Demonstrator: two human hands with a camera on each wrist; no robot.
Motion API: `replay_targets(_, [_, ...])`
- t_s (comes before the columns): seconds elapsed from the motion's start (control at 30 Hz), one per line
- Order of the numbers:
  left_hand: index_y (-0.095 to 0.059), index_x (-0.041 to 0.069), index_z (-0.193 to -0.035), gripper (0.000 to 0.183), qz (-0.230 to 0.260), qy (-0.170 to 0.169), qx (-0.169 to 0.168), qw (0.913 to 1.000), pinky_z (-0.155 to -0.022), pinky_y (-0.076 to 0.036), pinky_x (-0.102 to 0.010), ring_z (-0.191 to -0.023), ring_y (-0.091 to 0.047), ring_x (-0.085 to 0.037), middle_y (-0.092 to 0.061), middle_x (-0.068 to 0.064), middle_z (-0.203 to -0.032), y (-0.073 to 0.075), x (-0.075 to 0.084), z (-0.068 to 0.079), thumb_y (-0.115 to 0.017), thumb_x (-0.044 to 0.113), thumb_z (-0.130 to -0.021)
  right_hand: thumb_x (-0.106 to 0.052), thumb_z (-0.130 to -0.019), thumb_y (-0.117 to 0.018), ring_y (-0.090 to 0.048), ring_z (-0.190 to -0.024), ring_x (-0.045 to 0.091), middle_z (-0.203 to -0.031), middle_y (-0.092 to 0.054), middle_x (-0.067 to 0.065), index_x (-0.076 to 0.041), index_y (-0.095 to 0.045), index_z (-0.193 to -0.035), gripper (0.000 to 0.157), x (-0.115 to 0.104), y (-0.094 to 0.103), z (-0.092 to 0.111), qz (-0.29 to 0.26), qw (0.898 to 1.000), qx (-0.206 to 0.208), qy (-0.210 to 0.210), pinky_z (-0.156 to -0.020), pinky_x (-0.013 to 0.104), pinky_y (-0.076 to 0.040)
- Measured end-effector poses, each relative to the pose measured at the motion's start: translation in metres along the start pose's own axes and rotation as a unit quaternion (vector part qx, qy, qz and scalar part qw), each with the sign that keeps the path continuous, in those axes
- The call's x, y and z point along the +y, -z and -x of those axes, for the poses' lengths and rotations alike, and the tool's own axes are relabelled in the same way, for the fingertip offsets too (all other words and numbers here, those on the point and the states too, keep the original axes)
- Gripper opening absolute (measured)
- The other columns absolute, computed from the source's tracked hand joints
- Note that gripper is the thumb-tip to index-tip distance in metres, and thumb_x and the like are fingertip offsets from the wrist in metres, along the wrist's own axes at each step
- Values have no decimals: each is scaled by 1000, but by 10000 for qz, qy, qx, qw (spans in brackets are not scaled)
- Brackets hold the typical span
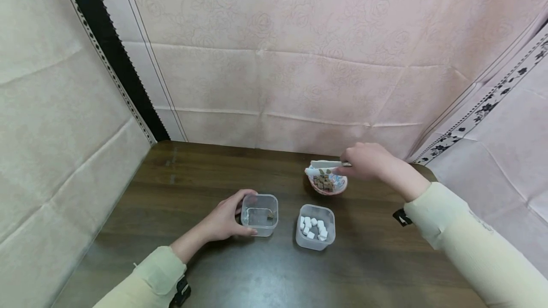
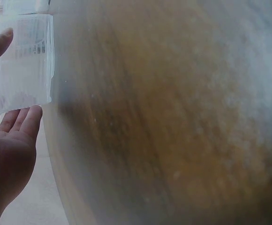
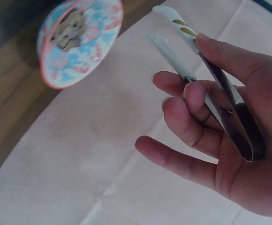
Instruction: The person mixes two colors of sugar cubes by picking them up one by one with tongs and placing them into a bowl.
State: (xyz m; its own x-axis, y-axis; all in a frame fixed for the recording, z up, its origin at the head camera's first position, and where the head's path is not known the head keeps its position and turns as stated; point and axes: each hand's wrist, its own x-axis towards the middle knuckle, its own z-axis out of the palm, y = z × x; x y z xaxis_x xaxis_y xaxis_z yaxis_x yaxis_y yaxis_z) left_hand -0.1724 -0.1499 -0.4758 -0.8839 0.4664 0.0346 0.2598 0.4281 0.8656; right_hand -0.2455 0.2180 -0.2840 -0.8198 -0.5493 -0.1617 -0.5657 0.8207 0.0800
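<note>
Pale sleeves (image 1: 475, 241) are filling the lower edges. Right hand (image 1: 364, 159) is pinching metal tongs (image 3: 219, 79) between thumb and fingers; white tips are sitting apart at the patterned bowl (image 3: 101, 44), contact unclear. Left hand (image 1: 227, 216) is gripping a clear box (image 1: 259, 229), thumb and fingers curving round its walls. Small brown piece (image 1: 270, 215) is lying inside it. Bowl is holding brown cubes (image 1: 324, 183); second box (image 1: 314, 245), nearer the camera, is holding white blocks (image 1: 310, 235). Dark wood-grain table (image 1: 192, 179) is carrying all three; creased floral cloth (image 1: 278, 84) is hanging behind.
</note>
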Motion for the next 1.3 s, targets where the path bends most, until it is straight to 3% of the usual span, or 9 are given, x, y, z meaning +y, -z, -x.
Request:
replay_targets(0.2, [-47, 17, -152, 88, 50, 47, -25, 10000, -111, -51, -54, -135, -58, -34, -55, -14, -147, -1, -1, 0, -97, 19, -80, -43, -99, -75, -46, -57, 12, -61, -51, -10, -21, -62, -70, 39, -26, 7, 6, -66, 9976, 341, 595, -52, 37, -42])
replay_targets(0.4, [-47, 15, -151, 87, 31, -23, -12, 10000, -110, -51, -56, -133, -59, -36, -55, -16, -146, 1, 0, 0, -97, 20, -81, -42, -98, -77, -47, -58, 12, -64, -50, -12, -24, -61, -71, 36, -53, 8, 4, -40, 9946, 465, 926, -53, 38, -45])
replay_targets(0.5, [-46, 15, -152, 87, 28, 2, -15, 10000, -111, -51, -55, -132, -59, -34, -55, -15, -146, 1, 1, -1, -97, 20, -81, -42, -98, -77, -45, -59, 12, -65, -47, -12, -24, -57, -68, 40, -66, 8, 2, -15, 9935, 405, 1068, -53, 37, -44])
replay_targets(0.8, [-46, 16, -153, 88, 63, 85, -42, 9999, -113, -50, -52, -132, -59, -31, -54, -11, -147, 1, -1, -2, -97, 18, -80, -46, -98, -76, -35, -56, 8, -61, -39, -11, -22, -53, -62, 49, -97, 7, -14, 251, 9914, -62, 1280, -49, 27, -26])
replay_targets(1.07, [-46, 17, -152, 88, 75, 7, -46, 10000, -113, -50, -53, -133, -58, -30, -55, -11, -147, 1, -1, -2, -97, 19, -80, -50, -97, -77, -51, -57, 13, -64, -56, -6, -19, -64, -71, 42, -125, 5, -32, 958, 9848, -481, 1366, -52, 37, -47])
replay_targets(1.3, [-46, 18, -152, 88, 119, 36, -87, 9999, -113, -50, -51, -132, -58, -28, -56, -9, -146, 1, 0, -2, -97, 22, -81, -51, -95, -78, -57, -61, 16, -72, -65, -2, -17, -69, -81, 38, -146, 0, -45, 1532, 9770, -587, 1363, -56, 36, -54])
